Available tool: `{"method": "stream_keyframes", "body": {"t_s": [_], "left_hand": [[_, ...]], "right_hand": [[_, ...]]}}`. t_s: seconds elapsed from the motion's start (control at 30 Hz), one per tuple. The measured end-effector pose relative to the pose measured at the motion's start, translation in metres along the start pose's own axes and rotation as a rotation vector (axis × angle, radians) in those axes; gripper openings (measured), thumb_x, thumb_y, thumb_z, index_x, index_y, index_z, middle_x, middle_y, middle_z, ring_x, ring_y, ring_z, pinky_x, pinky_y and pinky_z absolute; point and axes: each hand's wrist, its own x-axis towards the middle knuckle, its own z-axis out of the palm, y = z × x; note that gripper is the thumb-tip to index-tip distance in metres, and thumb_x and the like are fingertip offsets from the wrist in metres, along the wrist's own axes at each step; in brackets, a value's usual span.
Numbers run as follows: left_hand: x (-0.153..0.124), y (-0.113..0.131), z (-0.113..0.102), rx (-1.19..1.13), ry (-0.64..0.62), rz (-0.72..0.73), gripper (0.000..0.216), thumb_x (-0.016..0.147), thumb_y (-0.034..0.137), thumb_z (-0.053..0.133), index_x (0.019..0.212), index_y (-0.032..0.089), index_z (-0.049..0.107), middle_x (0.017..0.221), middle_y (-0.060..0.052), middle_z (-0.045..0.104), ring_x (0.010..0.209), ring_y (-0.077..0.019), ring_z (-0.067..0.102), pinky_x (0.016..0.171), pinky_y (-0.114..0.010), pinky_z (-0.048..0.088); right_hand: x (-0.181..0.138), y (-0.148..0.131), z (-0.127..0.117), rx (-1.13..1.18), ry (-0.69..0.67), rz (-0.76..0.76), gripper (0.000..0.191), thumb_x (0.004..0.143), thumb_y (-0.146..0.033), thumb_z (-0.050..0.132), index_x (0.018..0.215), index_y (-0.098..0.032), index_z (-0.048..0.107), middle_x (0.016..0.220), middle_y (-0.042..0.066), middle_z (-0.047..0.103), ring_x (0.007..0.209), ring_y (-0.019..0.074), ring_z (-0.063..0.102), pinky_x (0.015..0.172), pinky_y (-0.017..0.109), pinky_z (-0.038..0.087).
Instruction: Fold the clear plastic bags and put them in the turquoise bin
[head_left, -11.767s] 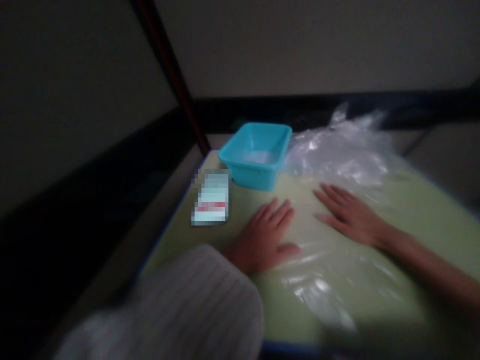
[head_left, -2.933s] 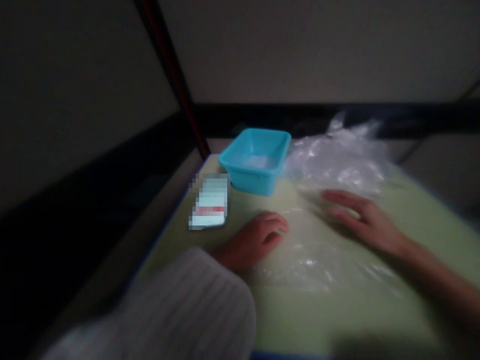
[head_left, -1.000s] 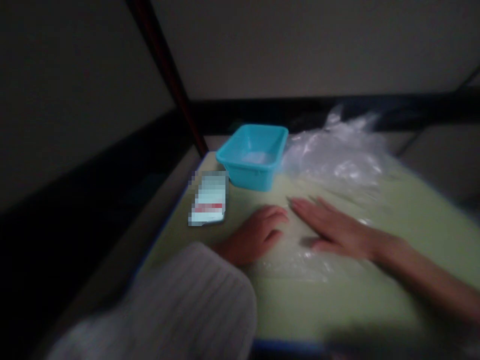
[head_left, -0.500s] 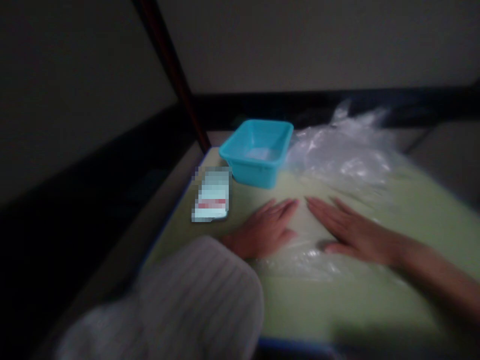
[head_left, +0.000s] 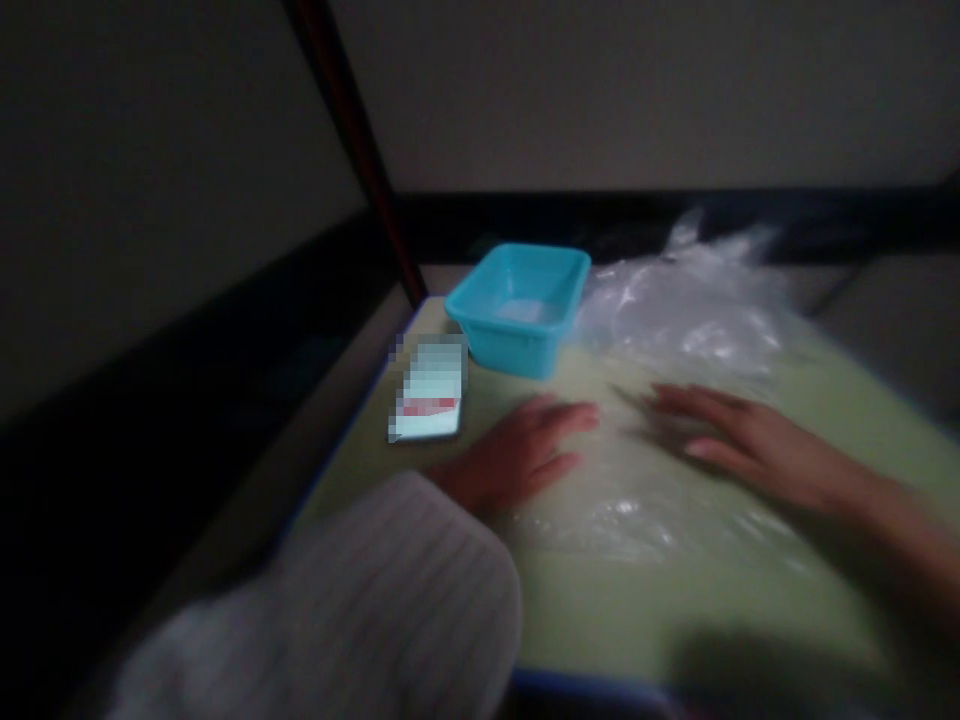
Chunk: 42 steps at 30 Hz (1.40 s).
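A clear plastic bag (head_left: 630, 520) lies flat on the pale green table top (head_left: 600, 610), its creases catching the light. My left hand (head_left: 529, 450) is at the bag's left side, fingers stretched out and thumb apart, holding nothing. Whether its palm touches the plastic I cannot tell. Over the right part of the bag, my right hand (head_left: 739, 440) appears slightly raised, with a shadow beneath it. Its fingers are extended and there is nothing in them.
A turquoise plastic basin (head_left: 517, 345) stands at the back, with something pale on its floor. Left of it lies a phone-like device with a lit, blurred screen (head_left: 431, 390). Crumpled clear plastic (head_left: 690, 310) is heaped at the back right. A striped light sleeve (head_left: 360, 600) fills the lower left.
My right hand has moved right and lifted off the plastic, widening the gap between my hands. My left hand's fingers have bent a little, and it stays in nearly the same place.
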Motion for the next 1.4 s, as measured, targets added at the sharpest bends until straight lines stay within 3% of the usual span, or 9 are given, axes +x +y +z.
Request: {"method": "stream_keyframes", "body": {"t_s": [0.17,0.43,0.67,0.9,1.0,1.1,1.17,1.23,1.4], "left_hand": [[-0.003,0.003,-0.002,0.070,-0.011,0.117,0.030,0.095,0.022,0.037,0.121,0.015,0.052,0.121,-0.009,0.064,0.114,-0.0196,0.056,0.107,-0.043,0.034],[0.002,0.024,0.003,0.082,-0.061,0.311,0.025,0.094,0.017,0.040,0.109,0.013,0.059,0.118,-0.010,0.066,0.107,-0.0181,0.061,0.106,-0.040,0.035],[0.001,0.047,0.010,0.069,-0.100,0.406,0.038,0.091,0.033,0.050,0.119,0.009,0.056,0.099,-0.012,0.069,0.097,-0.0195,0.062,0.103,-0.037,0.037],[0.001,0.067,0.024,0.015,-0.157,0.544,0.035,0.092,0.036,0.046,0.111,0.009,0.059,0.083,-0.007,0.068,0.088,-0.0186,0.061,0.099,-0.035,0.039],[-0.001,0.077,0.032,0.016,-0.109,0.619,0.032,0.092,0.036,0.047,0.104,0.011,0.062,0.079,-0.005,0.068,0.087,-0.0181,0.061,0.094,-0.034,0.043],[0.000,0.073,0.030,0.059,0.022,0.667,0.026,0.094,0.026,0.044,0.090,0.013,0.066,0.070,-0.002,0.066,0.077,-0.0148,0.062,0.089,-0.029,0.046],[0.002,0.058,0.022,0.111,0.156,0.536,0.027,0.092,0.017,0.041,0.079,0.013,0.064,0.072,-0.005,0.067,0.077,-0.0143,0.062,0.088,-0.029,0.047],[0.004,0.037,0.013,0.181,0.251,0.349,0.025,0.092,0.016,0.040,0.089,0.011,0.064,0.085,-0.008,0.069,0.085,-0.0168,0.063,0.086,-0.032,0.049],[0.002,-0.007,0.004,0.231,0.162,0.045,0.026,0.095,0.022,0.038,0.102,0.015,0.061,0.090,-0.007,0.069,0.088,-0.0173,0.062,0.086,-0.035,0.049]], "right_hand": [[0.000,0.004,-0.001,-0.014,0.020,0.065,0.040,0.093,-0.046,0.040,0.115,-0.022,0.064,0.128,0.009,0.060,0.112,0.0337,0.058,0.088,0.056,0.050],[0.004,0.001,0.005,-0.077,0.004,0.036,0.048,0.094,-0.049,0.034,0.119,-0.017,0.061,0.128,0.013,0.060,0.113,0.0352,0.057,0.089,0.057,0.049],[0.009,-0.011,0.010,-0.041,0.014,-0.049,0.057,0.094,-0.051,0.036,0.137,-0.015,0.043,0.130,0.016,0.057,0.114,0.0330,0.057,0.091,0.053,0.048],[0.016,-0.032,0.026,0.055,-0.012,-0.252,0.069,0.094,-0.053,0.034,0.149,-0.018,0.013,0.145,0.014,0.042,0.132,0.0287,0.039,0.110,0.055,0.025],[0.020,-0.043,0.030,0.115,-0.068,-0.347,0.069,0.095,-0.051,0.033,0.150,-0.018,0.008,0.141,0.012,0.048,0.135,0.0246,0.035,0.113,0.053,0.019],[0.021,-0.046,0.030,0.121,-0.083,-0.388,0.065,0.096,-0.045,0.036,0.149,-0.018,0.010,0.139,0.011,0.050,0.134,0.0241,0.036,0.113,0.051,0.022],[0.019,-0.043,0.028,0.076,-0.032,-0.340,0.058,0.097,-0.040,0.037,0.147,-0.017,0.020,0.139,0.012,0.050,0.131,0.0258,0.042,0.109,0.051,0.030],[0.015,-0.035,0.023,0.007,0.038,-0.252,0.050,0.097,-0.034,0.038,0.143,-0.016,0.030,0.136,0.014,0.052,0.123,0.0273,0.051,0.103,0.049,0.040],[0.008,-0.011,0.011,-0.124,0.151,-0.116,0.044,0.096,-0.026,0.034,0.139,-0.014,0.037,0.120,0.014,0.064,0.105,0.0260,0.063,0.088,0.044,0.052]]}}
